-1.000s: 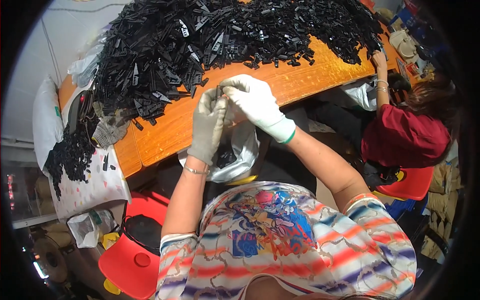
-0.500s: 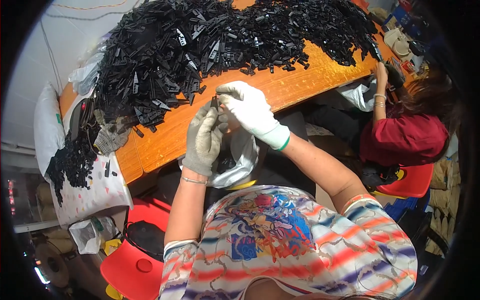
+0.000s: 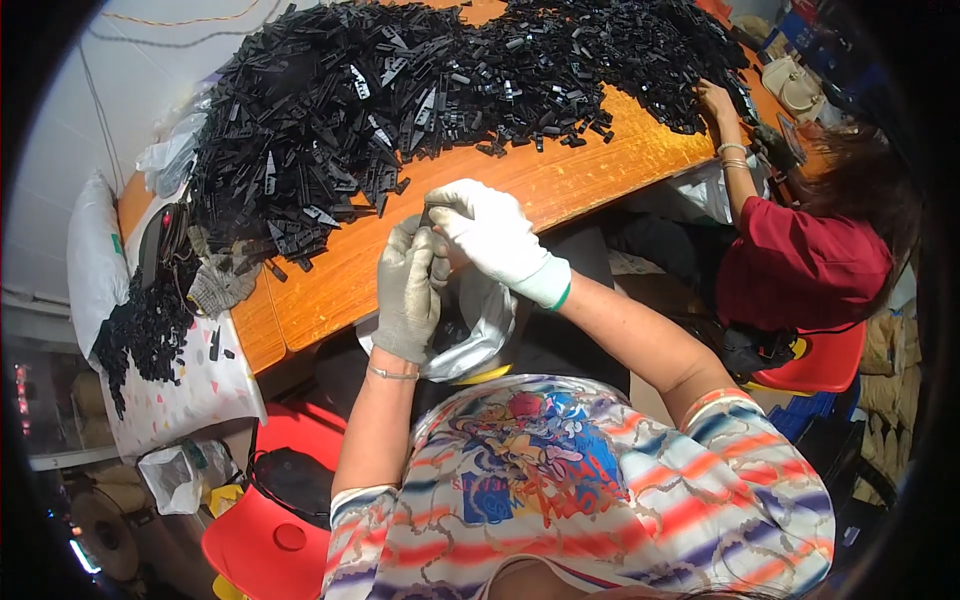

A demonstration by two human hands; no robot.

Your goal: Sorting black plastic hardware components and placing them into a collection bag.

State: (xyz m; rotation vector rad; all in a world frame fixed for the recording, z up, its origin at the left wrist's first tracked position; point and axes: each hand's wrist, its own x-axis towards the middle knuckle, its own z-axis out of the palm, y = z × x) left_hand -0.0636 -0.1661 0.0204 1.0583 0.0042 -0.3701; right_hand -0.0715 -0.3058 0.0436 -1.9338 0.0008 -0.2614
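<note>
My left hand (image 3: 408,300), in a grey glove, and my right hand (image 3: 497,237), in a white glove with a green-edged cuff, meet just in front of the table's near edge. Between their fingertips is a small black plastic piece (image 3: 425,214), mostly covered by the fingers. Both hands are closed on it. Beyond them, a large heap of black plastic pieces (image 3: 330,100), many long and pointed, covers much of the orange wooden table (image 3: 330,300). Below my hands a whitish plastic bag (image 3: 480,345) hangs open.
On the right, a person in a dark red top (image 3: 805,265) reaches into the heap. At left, a grey knitted glove (image 3: 225,280) lies beside smaller black parts (image 3: 150,325) on a patterned cloth (image 3: 185,410). A red chair (image 3: 265,540) stands at lower left. A beige bag (image 3: 793,88) sits far right.
My hands have shifted slightly, and the black piece shows less between the fingers. The other person's hand has moved left from the table's edge onto the heap.
</note>
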